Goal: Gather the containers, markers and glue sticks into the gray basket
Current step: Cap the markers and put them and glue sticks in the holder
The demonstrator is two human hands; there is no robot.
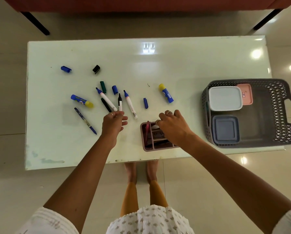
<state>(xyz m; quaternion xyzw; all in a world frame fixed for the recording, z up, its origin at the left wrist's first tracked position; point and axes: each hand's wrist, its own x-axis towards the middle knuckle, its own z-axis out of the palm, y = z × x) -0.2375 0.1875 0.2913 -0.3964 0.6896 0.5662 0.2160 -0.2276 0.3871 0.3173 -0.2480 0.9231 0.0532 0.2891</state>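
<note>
1. A pale glass table fills the view from above, with a person's two bare arms reaching over its near edge.
2. A gray basket sits at the table's right end. Inside lie three lidded containers: a white one, a pink one partly beneath it, and a blue-gray one.
3. A pink divided organizer stands near the front edge, left of the basket.
4. The right hand rests on the organizer's top right side, fingers curled over its rim, gripping it.
5. The left hand pinches the near end of a black-tipped marker between thumb and fingertips.
6. Just beside that hand lie uncapped blue markers, a blue pen, two glue sticks and loose caps, scattered across the table's left half.
</note>
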